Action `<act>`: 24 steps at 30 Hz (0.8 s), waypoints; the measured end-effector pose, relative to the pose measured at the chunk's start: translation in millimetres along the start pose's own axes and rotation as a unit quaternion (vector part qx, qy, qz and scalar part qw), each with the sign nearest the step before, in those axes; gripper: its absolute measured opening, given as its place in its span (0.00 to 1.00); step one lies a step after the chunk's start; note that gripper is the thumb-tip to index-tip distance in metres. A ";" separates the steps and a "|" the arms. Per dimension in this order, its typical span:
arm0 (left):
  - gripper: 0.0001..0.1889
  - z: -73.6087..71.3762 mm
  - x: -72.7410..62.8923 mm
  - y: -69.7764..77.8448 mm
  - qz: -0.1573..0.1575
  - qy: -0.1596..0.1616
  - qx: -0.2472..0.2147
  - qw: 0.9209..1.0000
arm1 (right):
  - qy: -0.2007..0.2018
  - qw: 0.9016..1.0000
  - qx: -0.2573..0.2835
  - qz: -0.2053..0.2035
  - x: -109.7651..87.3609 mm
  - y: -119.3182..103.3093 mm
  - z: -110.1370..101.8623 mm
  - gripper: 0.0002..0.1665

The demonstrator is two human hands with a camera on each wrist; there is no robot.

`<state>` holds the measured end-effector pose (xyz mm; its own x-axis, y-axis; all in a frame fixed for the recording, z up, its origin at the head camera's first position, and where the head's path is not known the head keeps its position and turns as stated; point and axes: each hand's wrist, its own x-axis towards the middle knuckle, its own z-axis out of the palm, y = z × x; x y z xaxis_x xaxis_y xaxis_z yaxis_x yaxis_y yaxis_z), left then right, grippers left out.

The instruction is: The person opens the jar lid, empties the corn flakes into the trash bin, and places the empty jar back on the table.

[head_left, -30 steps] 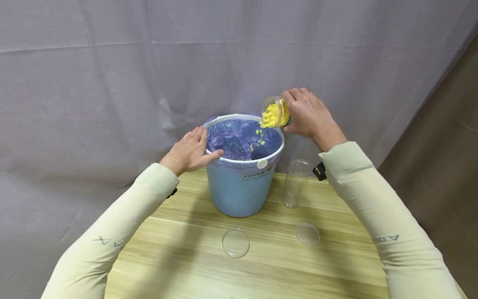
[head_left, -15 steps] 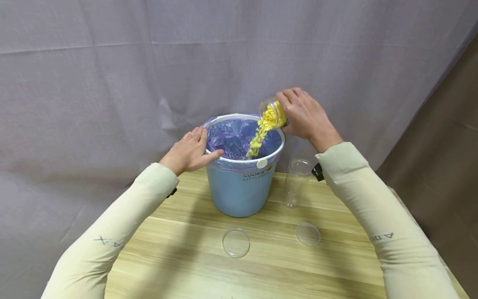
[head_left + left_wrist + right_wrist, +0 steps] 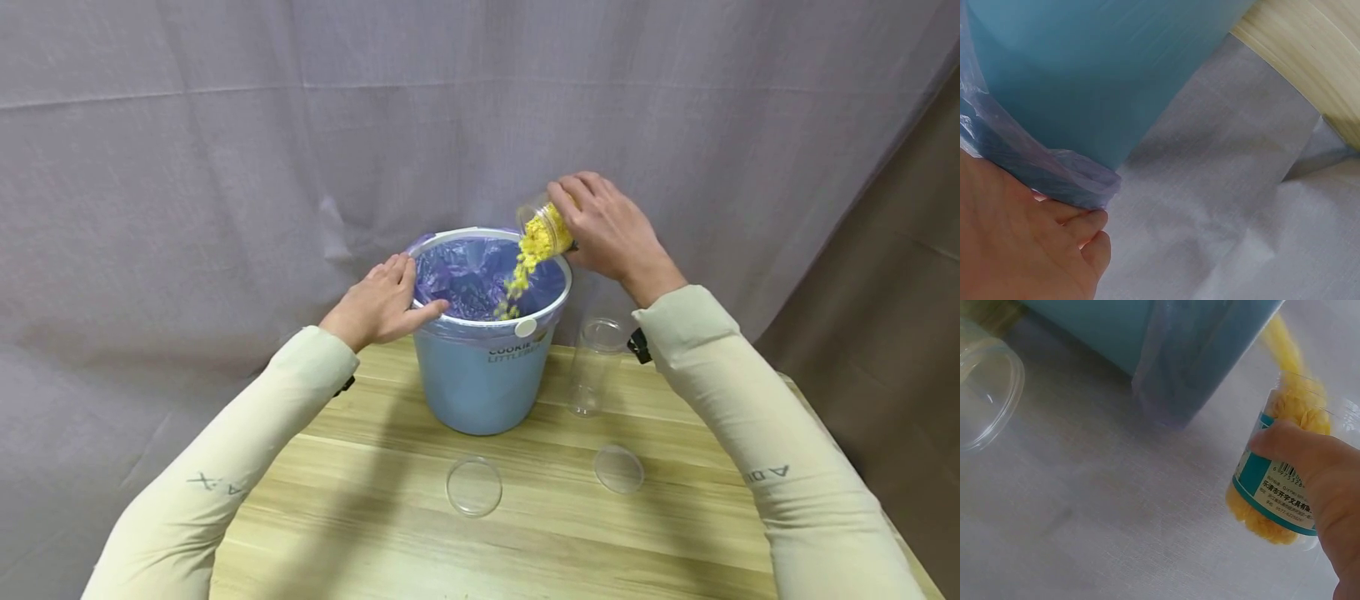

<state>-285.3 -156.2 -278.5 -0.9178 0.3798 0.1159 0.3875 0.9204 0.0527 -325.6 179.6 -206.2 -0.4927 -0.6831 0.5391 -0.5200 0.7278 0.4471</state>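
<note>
My right hand (image 3: 609,232) grips a clear plastic jar (image 3: 1282,494) with a teal and white label. The jar is tipped over the right side of a light blue bucket (image 3: 480,383), and small yellow pieces (image 3: 517,279) stream from its mouth into the bucket. Inside, a purple plastic bag (image 3: 465,271) lines the bucket and folds over its white rim. My left hand (image 3: 378,302) rests on the rim's left side, fingers extended and thumb lying across the front. In the left wrist view its fingertips (image 3: 1094,225) touch the folded bag edge.
A tall clear cylindrical container (image 3: 588,375) stands right of the bucket. Two round transparent lids, one left (image 3: 474,487) and one right (image 3: 618,469), lie in front on the wooden table (image 3: 375,533). Grey curtain (image 3: 450,108) hangs close behind.
My right hand has shifted slightly left with the jar, tilting it further. The trickle of yellow pieces has become a thicker stream. My left hand has stayed on the rim.
</note>
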 end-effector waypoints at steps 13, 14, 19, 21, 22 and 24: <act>0.54 -1.6 2.0 3.8 0.007 0.006 -0.001 1.000 | 0.042 0.998 -0.006 -0.047 -0.8 5.0 1.6 0.57; 0.54 -1.4 2.2 4.0 0.007 0.007 -0.001 1.000 | 0.043 0.998 -0.006 -0.049 -1.0 5.0 1.4 0.56; 0.55 -0.9 2.7 5.3 0.010 0.012 -0.004 1.000 | 0.053 0.997 -0.016 -0.058 -1.7 5.1 0.4 0.54; 0.55 -1.3 2.7 5.9 0.009 0.013 -0.006 1.000 | 0.062 0.996 -0.022 -0.064 -1.2 5.2 -0.3 0.51; 0.55 -1.6 2.8 6.2 0.007 0.012 -0.008 1.000 | 0.067 0.995 -0.024 -0.068 -0.8 5.3 -0.7 0.50; 0.55 -2.2 2.5 7.1 0.003 0.010 -0.010 1.000 | 0.079 0.994 -0.027 -0.077 0.4 5.6 -1.3 0.45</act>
<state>-284.7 -149.0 -275.7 -0.9134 0.3838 0.1359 0.3955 0.9156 0.0725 -327.9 183.5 -202.6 -0.2921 -0.7711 0.5658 -0.5400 0.6212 0.5679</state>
